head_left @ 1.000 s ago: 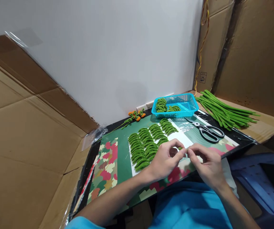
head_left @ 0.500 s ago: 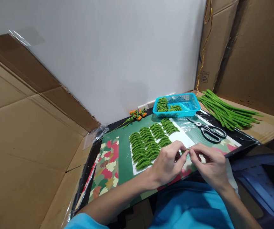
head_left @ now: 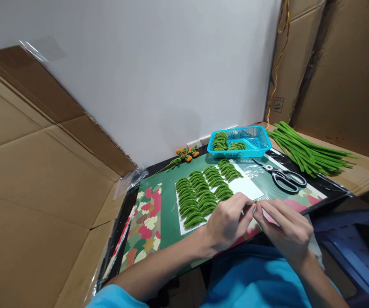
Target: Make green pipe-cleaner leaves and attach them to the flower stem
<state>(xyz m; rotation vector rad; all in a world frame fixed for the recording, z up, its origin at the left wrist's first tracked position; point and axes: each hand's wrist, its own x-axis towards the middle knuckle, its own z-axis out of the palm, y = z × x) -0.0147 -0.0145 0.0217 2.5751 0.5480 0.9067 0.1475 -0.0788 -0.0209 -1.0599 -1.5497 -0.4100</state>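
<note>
My left hand [head_left: 231, 220] and my right hand [head_left: 284, 226] meet fingertip to fingertip over the front edge of the mat. Both are closed in a pinch, and a small bit of green fuzzy stem shows between them, mostly hidden by the fingers. Curved green fuzzy pieces [head_left: 189, 205] lie in several stacked columns on a white sheet [head_left: 244, 187], to the left of and beyond my hands. Scissors [head_left: 284, 179] with black and white handles rest closed on the mat beyond my right hand.
A blue basket [head_left: 258, 152] at the back holds more curved green pieces. Right of it lies a bundle of long green stems [head_left: 309, 149]. An orange-flowered stem [head_left: 187, 155] lies near the wall. Cardboard [head_left: 37, 184] stands at the left, and a blue stool [head_left: 354, 244] at the right.
The right hand's fingers have shifted and stretched slightly while still pinching beside the left. The whole view has moved a little; the laid-out pieces look the same.
</note>
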